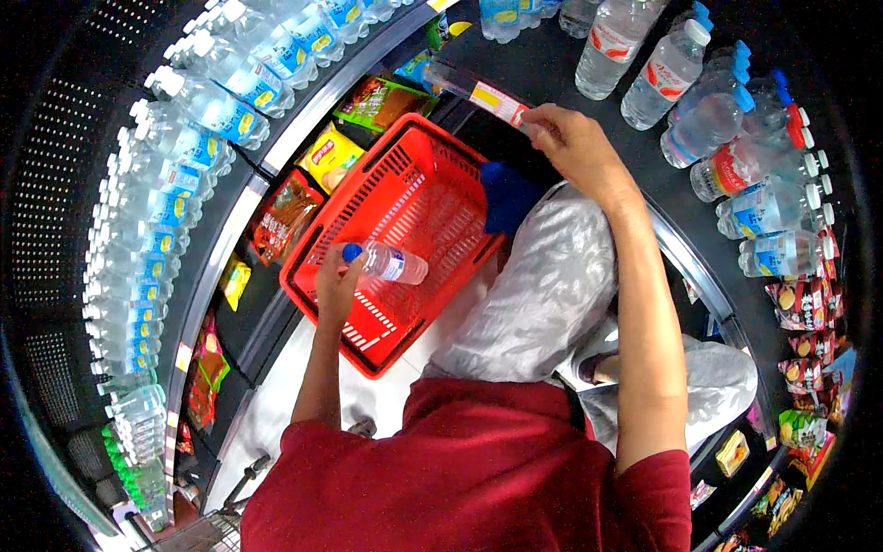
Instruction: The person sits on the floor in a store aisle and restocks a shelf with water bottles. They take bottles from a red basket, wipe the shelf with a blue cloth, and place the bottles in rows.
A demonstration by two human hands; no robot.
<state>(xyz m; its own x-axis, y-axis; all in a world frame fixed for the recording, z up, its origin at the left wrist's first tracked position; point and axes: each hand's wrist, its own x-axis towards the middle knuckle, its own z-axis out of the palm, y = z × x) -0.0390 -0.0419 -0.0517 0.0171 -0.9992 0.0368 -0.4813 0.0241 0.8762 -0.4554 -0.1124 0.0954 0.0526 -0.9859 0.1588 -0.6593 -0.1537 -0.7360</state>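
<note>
My left hand (336,279) grips a small clear plastic bottle (397,267) near its blue cap (352,252). The bottle tilts sideways above the inside of a red plastic shopping basket (393,345), its base towards the right. No other goods show clearly in the basket. At the upper right, my right hand (569,145) is at the front edge of a black shelf, its bent fingers on the price-label strip (491,102). Close beyond that hand, on the shelf, stand clear water bottles with red-and-white labels (666,72).
Water bottles with blue labels (227,121) line the left shelf. Snack packets, a yellow one (330,157) and a red one (286,217) among them, lie on a lower shelf behind the basket. More bottles (752,162) and snack bags (800,303) stand along the right.
</note>
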